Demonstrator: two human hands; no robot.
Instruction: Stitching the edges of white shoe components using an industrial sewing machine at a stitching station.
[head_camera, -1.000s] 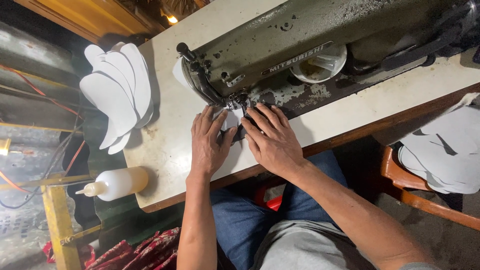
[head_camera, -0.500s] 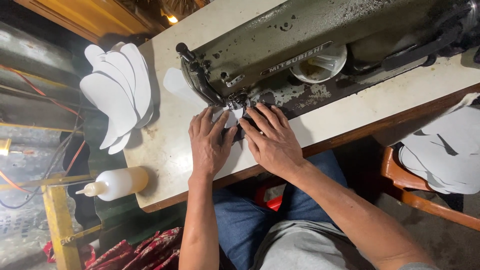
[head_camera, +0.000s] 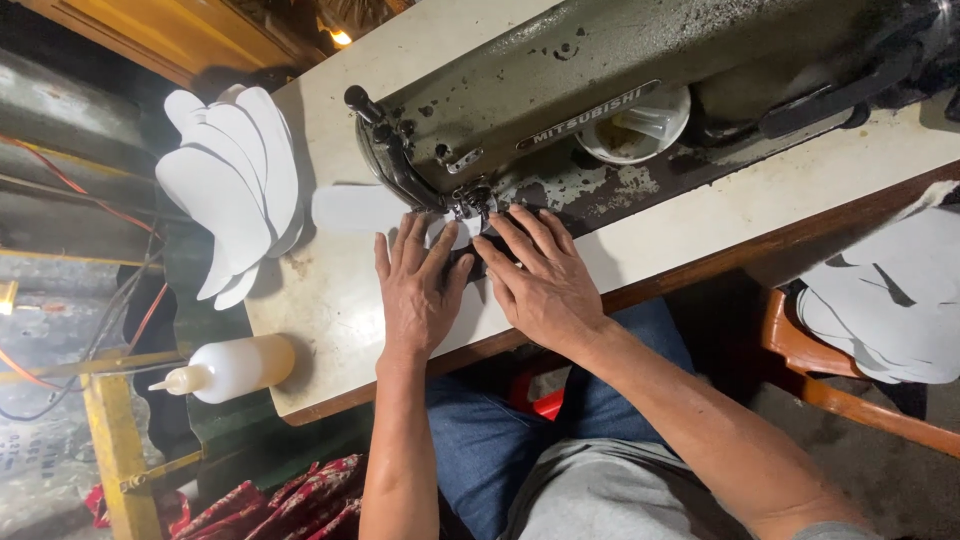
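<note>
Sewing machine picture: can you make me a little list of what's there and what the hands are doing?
machine: green sewing machine on a pale table
left hand: flat on a white piece by the needle
right hand: pressing down beside the needle
stack: white curved pieces at the table's far left
bottle: squeeze bottle lying near the edge
bowl: small white bowl behind the machine

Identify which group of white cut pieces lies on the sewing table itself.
The fanned stack of white pieces at the table's far left corner, above the squeeze bottle. The other pile rests on a wooden chair beside the table.
</note>
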